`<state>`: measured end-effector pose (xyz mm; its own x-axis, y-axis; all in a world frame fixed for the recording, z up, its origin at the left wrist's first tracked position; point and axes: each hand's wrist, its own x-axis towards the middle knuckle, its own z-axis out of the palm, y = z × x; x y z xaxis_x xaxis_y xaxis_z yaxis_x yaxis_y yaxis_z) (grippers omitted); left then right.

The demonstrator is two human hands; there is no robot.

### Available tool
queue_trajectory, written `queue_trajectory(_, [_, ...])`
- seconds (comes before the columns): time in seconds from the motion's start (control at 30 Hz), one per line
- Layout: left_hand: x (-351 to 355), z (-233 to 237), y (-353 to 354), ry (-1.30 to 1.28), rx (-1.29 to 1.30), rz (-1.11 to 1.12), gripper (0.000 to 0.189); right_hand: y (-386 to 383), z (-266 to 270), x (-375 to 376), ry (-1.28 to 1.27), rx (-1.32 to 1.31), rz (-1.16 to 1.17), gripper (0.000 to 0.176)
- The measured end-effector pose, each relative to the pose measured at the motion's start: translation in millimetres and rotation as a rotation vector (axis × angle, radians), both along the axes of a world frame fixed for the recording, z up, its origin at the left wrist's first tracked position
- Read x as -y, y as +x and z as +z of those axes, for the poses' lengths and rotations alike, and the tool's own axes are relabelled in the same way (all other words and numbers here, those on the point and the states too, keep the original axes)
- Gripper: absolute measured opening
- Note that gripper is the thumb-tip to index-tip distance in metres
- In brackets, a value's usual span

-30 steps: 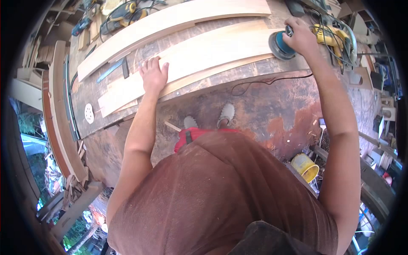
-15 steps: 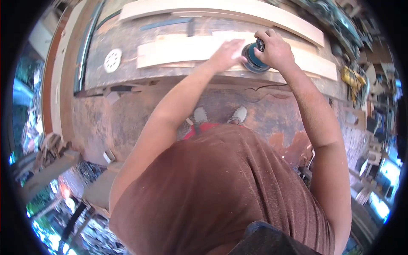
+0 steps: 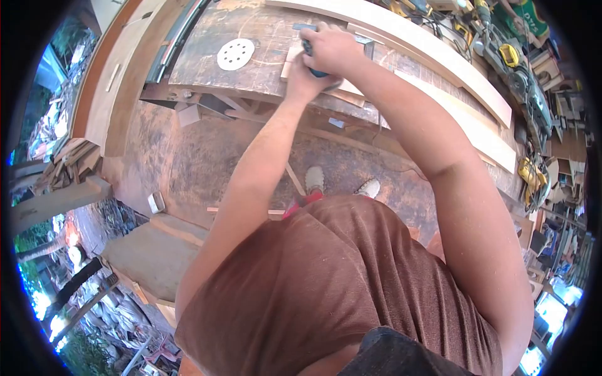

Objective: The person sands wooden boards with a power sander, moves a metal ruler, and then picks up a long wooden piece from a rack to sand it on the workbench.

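A blue-green orbital sander (image 3: 318, 73) rests at the left end of a pale wooden board (image 3: 492, 145) on the workbench. My right hand (image 3: 335, 51) is wrapped over the top of the sander. Low against the sander's near side, my left hand (image 3: 303, 81) is curled around its body, its fingertips partly hidden. The two hands lie close together and cover most of the tool. To their left, a white sanding disc with holes (image 3: 236, 54) lies flat on the bench.
A longer pale board (image 3: 433, 53) lies along the bench's far side. Power tools, among them a yellow one (image 3: 532, 172), crowd the right. Wood scraps (image 3: 75, 160) are piled at left. Another person (image 3: 527, 22) is partly visible at upper right.
My right hand and the sander have moved left along the board to its left end. My left hand, open beside the sander before, has closed in on it. The view has shifted too.
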<state>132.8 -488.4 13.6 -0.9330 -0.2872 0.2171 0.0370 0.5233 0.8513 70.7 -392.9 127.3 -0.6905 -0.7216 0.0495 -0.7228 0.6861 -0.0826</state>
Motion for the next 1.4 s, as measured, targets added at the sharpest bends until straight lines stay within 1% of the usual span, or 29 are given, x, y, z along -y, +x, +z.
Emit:
queue_trajectory(0.03, [9,12,9,0.004,-0.010,0.061,0.090,-1,3,16,0.033,0.015,0.024,0.052])
queue_trajectory(0.07, [25,1,1,0.000,-0.012,0.061,0.090,-4,4,31,0.029,0.014,0.024,0.052])
queue_trajectory(0.13, [51,-37,-13,0.015,0.106,0.139,0.095,-5,0,51,0.016,0.082,0.008,0.052])
queue_trajectory(0.2, [63,-36,-16,-0.040,0.095,0.123,0.096,-7,1,62,0.016,0.073,0.007,0.053])
queue_trajectory(0.27, [65,-36,-24,-0.078,0.114,0.094,0.096,-12,0,62,0.013,0.061,0.008,0.055])
queue_trajectory(0.37, [45,-35,-28,-0.106,0.139,0.044,0.096,-11,6,36,0.040,0.022,0.017,0.055])
queue_trajectory(0.4, [33,-35,-28,-0.109,0.142,0.024,0.096,-11,10,22,0.048,0.082,0.001,0.056])
queue_trajectory(0.43, [19,-33,-30,-0.082,0.086,0.007,0.096,-14,9,9,0.045,0.081,-0.020,0.056])
queue_trajectory(0.47, [2,-32,-30,-0.053,0.036,-0.016,0.096,-16,5,-8,0.020,0.078,-0.037,0.051])
queue_trajectory(0.5, [-16,-32,-29,-0.053,0.043,-0.043,0.096,-16,1,-25,-0.003,0.079,-0.055,0.047])
queue_trajectory(0.53, [-36,-27,-29,-0.030,0.042,-0.035,0.096,-14,5,-43,-0.002,0.083,-0.082,0.047])
queue_trajectory(0.6, [-73,-22,-36,-0.007,0.033,-0.063,0.097,-11,23,-82,0.073,0.210,-0.164,0.056])
queue_trajectory(0.67, [-111,-28,-48,-0.067,0.075,-0.124,0.096,-18,18,-122,0.059,0.199,-0.209,0.055])
queue_trajectory(0.73, [-145,-36,-57,-0.055,0.112,-0.195,0.096,-24,6,-164,0.008,0.173,-0.222,0.053])
queue_trajectory(0.77, [-165,-32,-59,-0.050,0.151,-0.221,0.096,-25,10,-186,0.009,0.174,-0.259,0.053])
queue_trajectory(0.8, [-185,-30,-58,-0.004,0.060,-0.265,0.096,-23,13,-206,0.009,0.184,-0.282,0.053])
queue_trajectory(0.87, [-222,-30,-62,-0.029,0.076,-0.306,0.097,-23,12,-243,0.009,0.187,-0.330,0.053])
queue_trajectory(0.9, [-242,-28,-69,-0.053,0.083,-0.316,0.097,-25,7,-262,-0.028,0.148,-0.334,0.054])
queue_trajectory(0.93, [-262,-24,-74,-0.046,0.078,-0.351,0.097,-26,3,-284,-0.059,0.112,-0.343,0.054])
queue_trajectory(1.0, [-296,-18,-74,-0.052,0.039,-0.517,0.096,-22,8,-322,-0.043,0.149,-0.410,0.054])
queue_trajectory(1.03, [-318,-21,-79,-0.049,0.034,-0.547,0.096,-24,12,-341,-0.031,0.166,-0.425,0.055])
queue_trajectory(1.1, [-356,-29,-85,0.067,0.016,-0.471,0.089,-27,12,-378,-0.019,0.153,-0.474,0.055])
queue_trajectory(1.13, [-375,-28,-88,0.070,0.017,-0.492,0.089,-28,11,-395,-0.007,0.145,-0.493,0.054])
queue_trajectory(1.2, [-410,-28,-93,-0.010,-0.004,-0.517,0.087,-32,7,-430,-0.028,0.135,-0.535,0.055])
queue_trajectory(1.23, [-426,-27,-96,-0.011,0.000,-0.529,0.087,-34,5,-447,-0.048,0.121,-0.557,0.055])
queue_trajectory(1.3, [-461,-24,-105,0.023,-0.024,-0.617,0.090,-37,4,-480,-0.049,0.111,-0.598,0.055])
queue_trajectory(1.33, [-477,-11,-108,-0.009,-0.002,-0.693,0.094,-38,4,-497,-0.051,0.102,-0.628,0.056])
queue_trajectory(1.37, [-494,-16,-113,-0.009,0.002,-0.696,0.094,-39,3,-514,-0.052,0.106,-0.631,0.056])
queue_trajectory(1.4, [-510,-20,-119,-0.061,0.044,-0.690,0.097,-40,3,-530,-0.037,0.084,-0.662,0.056])
